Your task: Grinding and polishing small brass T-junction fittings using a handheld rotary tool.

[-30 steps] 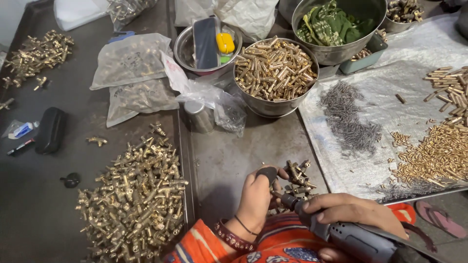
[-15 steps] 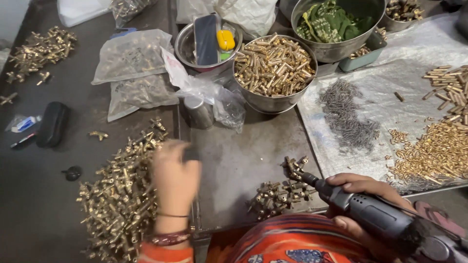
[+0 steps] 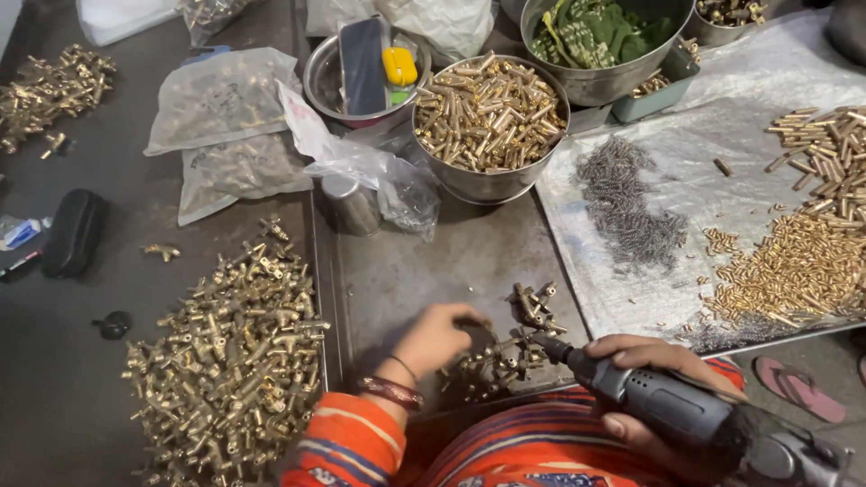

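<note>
Left hand (image 3: 439, 335) moved back from the big brass pile (image 3: 225, 352) to the small fittings cluster (image 3: 505, 352), fingers curled onto parts. Right hand (image 3: 654, 388) wraps the power driver (image 3: 667, 410).

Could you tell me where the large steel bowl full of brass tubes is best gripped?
Probably grip the steel bowl by its rolled rim at its bare near side, coming from above with both hands; the brass tubes heap above the rim, so it likely needs lifting level.

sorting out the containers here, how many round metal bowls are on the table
4 in view: a steel bowl of brass pins at centre, one with a phone to its left, one with green leaves behind, and a small one cut off by the top edge. Others may be hidden.
</note>
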